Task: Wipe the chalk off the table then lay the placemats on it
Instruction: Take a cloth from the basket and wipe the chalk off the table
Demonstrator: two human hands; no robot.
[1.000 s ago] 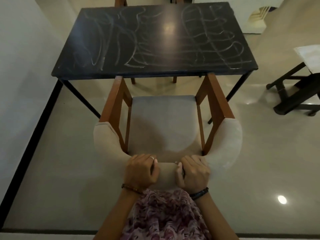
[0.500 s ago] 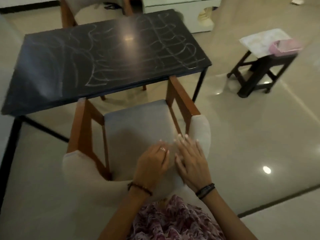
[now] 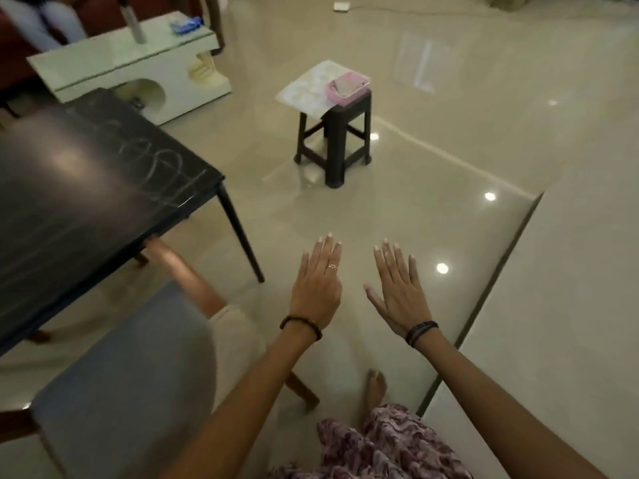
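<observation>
Placemats (image 3: 308,91), apparently a thin flat stack overhanging the dark stool (image 3: 334,140) at twelve o'clock beside a pink tub (image 3: 347,88), look light and floppy, best lifted by opposite edges; both hands (image 3: 316,288) (image 3: 397,292) hover empty, fingers straight, chalked tabletop (image 3: 86,188) at nine o'clock.

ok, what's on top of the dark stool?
On the dark stool: a pale placemat overhanging its left edge, and a pink tray resting on the mat's right end. The tray holds something pale; I can't identify it. The stool's seat is mostly covered.
</observation>
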